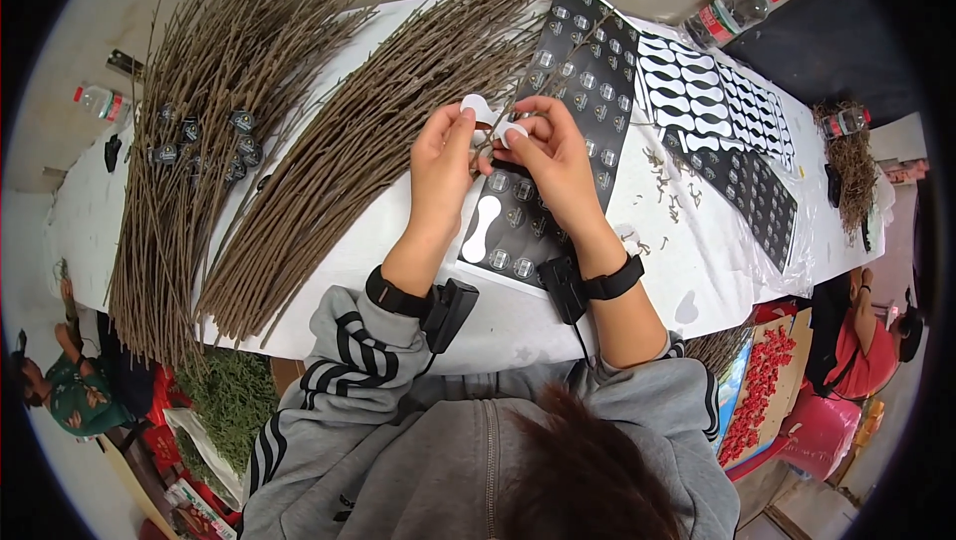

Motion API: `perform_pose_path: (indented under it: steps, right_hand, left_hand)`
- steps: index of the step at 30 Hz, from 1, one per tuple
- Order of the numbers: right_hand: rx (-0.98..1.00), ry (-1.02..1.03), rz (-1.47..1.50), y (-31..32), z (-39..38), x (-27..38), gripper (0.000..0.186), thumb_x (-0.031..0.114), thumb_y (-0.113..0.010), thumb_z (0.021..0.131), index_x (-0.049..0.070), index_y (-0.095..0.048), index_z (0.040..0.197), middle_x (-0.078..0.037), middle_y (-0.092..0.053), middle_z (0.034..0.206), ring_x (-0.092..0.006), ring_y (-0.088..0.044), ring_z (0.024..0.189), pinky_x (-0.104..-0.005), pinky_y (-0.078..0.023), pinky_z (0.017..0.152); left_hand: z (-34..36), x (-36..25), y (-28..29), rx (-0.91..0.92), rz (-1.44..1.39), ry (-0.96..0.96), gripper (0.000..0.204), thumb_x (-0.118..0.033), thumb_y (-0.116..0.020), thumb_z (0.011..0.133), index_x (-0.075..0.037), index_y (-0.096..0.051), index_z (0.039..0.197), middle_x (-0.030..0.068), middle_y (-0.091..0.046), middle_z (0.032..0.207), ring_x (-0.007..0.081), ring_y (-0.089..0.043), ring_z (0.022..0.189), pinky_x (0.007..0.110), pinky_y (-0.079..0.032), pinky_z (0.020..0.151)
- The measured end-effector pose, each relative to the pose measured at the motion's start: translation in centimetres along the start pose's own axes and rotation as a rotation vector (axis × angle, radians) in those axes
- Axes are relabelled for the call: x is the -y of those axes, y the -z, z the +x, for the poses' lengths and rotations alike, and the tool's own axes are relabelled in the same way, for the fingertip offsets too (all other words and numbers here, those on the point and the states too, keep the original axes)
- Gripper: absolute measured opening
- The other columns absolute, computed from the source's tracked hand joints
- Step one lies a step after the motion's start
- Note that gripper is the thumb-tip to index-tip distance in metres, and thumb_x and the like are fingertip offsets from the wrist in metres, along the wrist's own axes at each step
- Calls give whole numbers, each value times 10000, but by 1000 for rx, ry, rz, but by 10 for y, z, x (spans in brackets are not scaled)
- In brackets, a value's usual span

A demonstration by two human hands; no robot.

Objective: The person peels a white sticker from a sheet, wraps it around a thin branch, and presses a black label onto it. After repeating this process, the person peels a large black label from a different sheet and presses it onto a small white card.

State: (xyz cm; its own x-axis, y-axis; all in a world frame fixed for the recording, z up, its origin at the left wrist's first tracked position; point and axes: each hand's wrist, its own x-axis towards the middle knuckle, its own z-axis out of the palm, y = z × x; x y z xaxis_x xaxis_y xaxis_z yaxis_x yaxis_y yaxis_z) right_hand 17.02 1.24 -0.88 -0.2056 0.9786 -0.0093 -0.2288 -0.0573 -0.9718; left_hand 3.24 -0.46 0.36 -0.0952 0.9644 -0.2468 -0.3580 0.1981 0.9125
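Note:
In front of me both hands pinch a dumbbell-shaped label (pixel 475 104), its white side showing, around a thin brown twig (pixel 563 67). My left hand (pixel 442 157) is closed on the label's left end, thumb and forefinger together. My right hand (pixel 555 157) is closed on its other end, with the twig passing by its fingers. Below them lies a sheet of black labels (pixel 607 92), with a white dumbbell-shaped patch near its lower left. Close by on the left rests a large pile of bare twigs (pixel 368 142).
Another twig bundle (pixel 149 251) at the left carries several black tags (pixel 242 121). More label sheets (pixel 687 87) and a plastic bottle (pixel 732 12) lie at the right. Green foliage (pixel 229 406) and red berries (pixel 762 391) are below the table edge. People sit at both sides.

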Motion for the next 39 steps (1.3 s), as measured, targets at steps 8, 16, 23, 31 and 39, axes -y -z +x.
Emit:
perform_pose_path:
  steps: [8,16,23,31,39]
  right_hand:
    - [-16,11,137,-2,-3,4,240,26,-591,916,28,-505,1140,-29,-587,1001,-103,-583,953,-278,-534,838]
    - [224,36,-160,21,-5,36,206,-54,-601,847,34,-601,1033,-19,-576,1010,-127,-571,970,-282,-513,816]
    - [199,508,-800,27,-7,57,294,-193,-549,695,12,-654,878,-73,-619,1013,-211,-620,972,-315,-518,813]
    - [162,707,-941,29,-5,51,281,-207,-559,661,8,-650,818,-89,-662,924,-273,-646,997,-333,-527,809]
    - [166,615,-807,30,0,44,196,-143,-628,680,-2,-643,816,-82,-665,894,-257,-639,945,-325,-508,807]
  left_hand:
    - [-3,-5,0,-72,-109,106,254,-317,-555,964,-92,-578,1079,3,-634,902,70,-563,585,191,-282,483]
    - [-6,-4,4,21,-108,150,256,-301,-559,960,-93,-562,1109,17,-631,953,89,-576,601,187,-285,481]
    - [-10,-2,5,126,-264,229,297,-272,-568,950,-55,-506,1144,93,-615,1010,134,-581,611,190,-288,460]
    - [-10,1,4,194,-239,321,249,-266,-561,951,-97,-501,1124,73,-647,975,173,-592,653,206,-323,489]
    - [-9,0,8,243,-423,335,353,-264,-574,945,-38,-499,1206,99,-629,1029,196,-626,688,210,-337,490]
